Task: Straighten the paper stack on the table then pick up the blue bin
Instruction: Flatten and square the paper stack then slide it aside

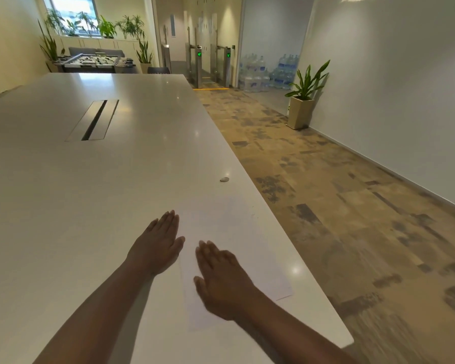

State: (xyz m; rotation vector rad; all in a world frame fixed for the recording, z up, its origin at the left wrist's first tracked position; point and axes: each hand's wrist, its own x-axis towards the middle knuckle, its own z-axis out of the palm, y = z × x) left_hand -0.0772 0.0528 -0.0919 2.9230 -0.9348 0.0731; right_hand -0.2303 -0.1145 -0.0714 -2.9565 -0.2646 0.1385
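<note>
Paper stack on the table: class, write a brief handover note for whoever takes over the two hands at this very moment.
Left hand: flat, fingers straight, at the left edge of the paper stack.
Right hand: flat, resting on the sheets.
The stack lies near the table's right edge, sheets fanned unevenly.
Done: hands placed.
Left: square the sheets, then find and lift the blue bin, which is not in view.

paper stack (pixel 231 258): white sheets, flat on bench (pixel 90 193) near its right edge, slightly fanned and skewed, edges misaligned. Lower part partly covered. Blue bin not in view.
</note>
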